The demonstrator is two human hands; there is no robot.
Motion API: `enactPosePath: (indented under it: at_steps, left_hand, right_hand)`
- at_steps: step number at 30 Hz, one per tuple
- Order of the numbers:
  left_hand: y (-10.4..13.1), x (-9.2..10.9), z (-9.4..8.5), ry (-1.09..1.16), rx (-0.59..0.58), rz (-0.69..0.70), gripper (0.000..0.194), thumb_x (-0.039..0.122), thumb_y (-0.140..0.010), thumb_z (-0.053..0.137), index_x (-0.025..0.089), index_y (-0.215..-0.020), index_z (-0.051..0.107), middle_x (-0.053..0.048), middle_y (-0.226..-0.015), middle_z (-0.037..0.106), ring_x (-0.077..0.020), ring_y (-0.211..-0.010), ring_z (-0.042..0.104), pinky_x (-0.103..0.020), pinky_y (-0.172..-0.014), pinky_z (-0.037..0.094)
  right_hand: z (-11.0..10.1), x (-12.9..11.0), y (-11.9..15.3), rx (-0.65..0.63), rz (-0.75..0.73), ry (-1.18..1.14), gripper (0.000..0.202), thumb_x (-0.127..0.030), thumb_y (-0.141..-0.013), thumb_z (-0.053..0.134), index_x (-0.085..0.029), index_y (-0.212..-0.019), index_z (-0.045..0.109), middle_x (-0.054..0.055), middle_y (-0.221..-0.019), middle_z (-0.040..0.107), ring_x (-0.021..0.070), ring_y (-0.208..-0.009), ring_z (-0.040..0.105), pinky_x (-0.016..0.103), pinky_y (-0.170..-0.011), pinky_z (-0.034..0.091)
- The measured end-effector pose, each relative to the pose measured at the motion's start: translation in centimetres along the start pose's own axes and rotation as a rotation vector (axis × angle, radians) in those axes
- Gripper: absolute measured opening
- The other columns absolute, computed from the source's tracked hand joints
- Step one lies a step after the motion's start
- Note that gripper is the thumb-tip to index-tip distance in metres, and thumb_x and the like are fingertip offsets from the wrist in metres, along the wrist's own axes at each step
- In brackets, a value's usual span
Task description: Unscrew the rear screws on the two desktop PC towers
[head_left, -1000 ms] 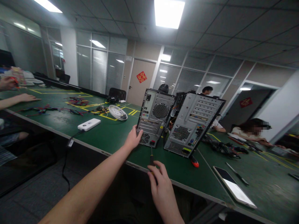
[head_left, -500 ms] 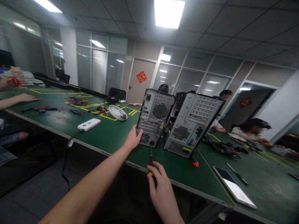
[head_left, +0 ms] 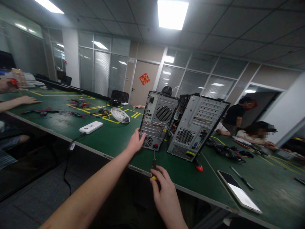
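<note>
A grey computer case (head_left: 156, 122) stands upright on the table, its back panel with ports and vents facing me. My left hand (head_left: 136, 142) is closed on the case's lower left edge, thumb on the back panel and fingers partly hidden round the side. In my right hand (head_left: 164, 187) is a screwdriver with a black and yellow handle (head_left: 154, 165), held at its end between thumb and fingers. Its thin shaft points away from me, the tip at the lower edge of the back panel near a red part (head_left: 155, 146). Whether the tip sits in a screw I cannot tell.
A second computer case (head_left: 197, 127) leans close on the right, a red-tipped tool (head_left: 198, 166) beside it. A phone (head_left: 239, 191), a thin metal tool (head_left: 242, 178) and cables (head_left: 228, 151) lie further right. Leftward are a white power bank (head_left: 91, 127), a white round cover (head_left: 120, 115) and other people's hands.
My left hand and the case have stayed in place. The right fingers have shifted very slightly on the screwdriver handle. At the far right, a person in black has come further into view.
</note>
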State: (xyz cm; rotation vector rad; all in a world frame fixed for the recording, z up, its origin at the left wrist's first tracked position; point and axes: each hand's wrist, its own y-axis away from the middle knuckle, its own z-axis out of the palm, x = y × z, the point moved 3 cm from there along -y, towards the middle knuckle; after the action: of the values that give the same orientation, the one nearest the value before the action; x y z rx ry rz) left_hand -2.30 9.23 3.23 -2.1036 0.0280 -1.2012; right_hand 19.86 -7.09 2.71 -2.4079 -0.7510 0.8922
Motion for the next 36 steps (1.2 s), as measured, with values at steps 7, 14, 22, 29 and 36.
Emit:
enactPosePath:
  at_steps: [7,14,22,29,36]
  left_hand:
    - [-0.01,0.08,0.08,-0.005,0.002,-0.008,0.053,0.049,-0.101,0.046,0.013,-0.140,0.045,-0.023,-0.129,0.068,-0.0332,-0.118,0.067,-0.049,-0.103,0.050]
    - [0.02,0.24,-0.05,-0.002,0.003,-0.007,0.052,0.048,-0.101,0.047,0.014,-0.140,0.046,-0.023,-0.129,0.068,-0.0327,-0.118,0.068,-0.049,-0.103,0.050]
    - [-0.06,0.09,0.02,0.002,0.007,-0.009,0.053,0.049,-0.101,0.047,0.014,-0.141,0.046,-0.023,-0.129,0.068,-0.0329,-0.119,0.068,-0.049,-0.103,0.051]
    - [-0.04,0.11,0.00,-0.004,-0.004,-0.022,0.054,0.050,-0.101,0.046,0.014,-0.141,0.046,-0.022,-0.130,0.068,-0.0337,-0.119,0.067,-0.050,-0.103,0.050]
    - [-0.05,-0.02,0.08,-0.007,0.008,-0.008,0.053,0.050,-0.101,0.046,0.014,-0.141,0.046,-0.022,-0.129,0.068,-0.0332,-0.118,0.068,-0.049,-0.103,0.050]
  right_hand:
    - [0.07,0.09,0.03,0.009,0.004,-0.002,0.029,-0.016,-0.097,0.056,-0.023,-0.118,0.074,0.013,-0.134,0.067,0.0273,-0.118,0.070,0.041,-0.101,0.058]
    - [-0.01,-0.02,-0.06,0.012,0.005,-0.021,0.027,-0.017,-0.097,0.055,-0.022,-0.117,0.072,0.014,-0.131,0.067,0.0265,-0.116,0.071,0.040,-0.101,0.058]
    - [-0.14,-0.07,-0.14,0.030,0.007,-0.026,0.022,-0.020,-0.097,0.056,-0.023,-0.114,0.070,0.013,-0.125,0.068,0.0260,-0.111,0.072,0.038,-0.096,0.059]
    - [-0.11,-0.02,-0.12,0.037,0.036,-0.035,0.015,-0.020,-0.097,0.059,-0.023,-0.110,0.066,0.009,-0.112,0.070,0.0252,-0.102,0.071,0.037,-0.092,0.058]
    - [-0.29,-0.18,-0.24,0.074,0.029,-0.033,0.012,-0.025,-0.098,0.058,-0.023,-0.107,0.065,0.011,-0.116,0.068,0.0255,-0.104,0.070,0.037,-0.090,0.059]
